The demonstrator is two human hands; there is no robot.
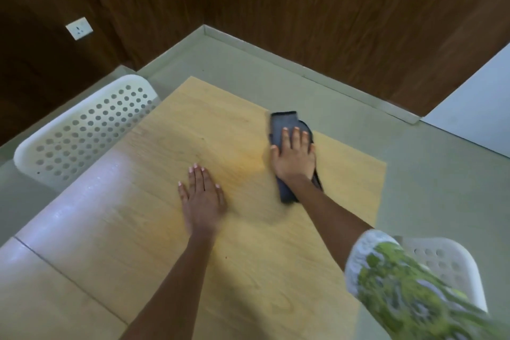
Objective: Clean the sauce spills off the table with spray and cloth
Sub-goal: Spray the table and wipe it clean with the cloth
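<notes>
A dark grey cloth (pixel 283 124) lies folded on the light wooden table (pixel 171 229), near its far right edge. My right hand (pixel 294 156) presses flat on the cloth with straight fingers. To the left of it, my left hand (pixel 202 197) rests flat on the bare tabletop, fingers straight. A faint orange smear (pixel 245 165) of sauce shows on the wood between the two hands. No spray bottle is in view.
A white perforated chair (pixel 80 130) stands at the table's left side and another white chair (pixel 444 262) at the near right. Grey floor and dark wood-panelled walls surround the table. A wall socket (pixel 79 28) is at the far left.
</notes>
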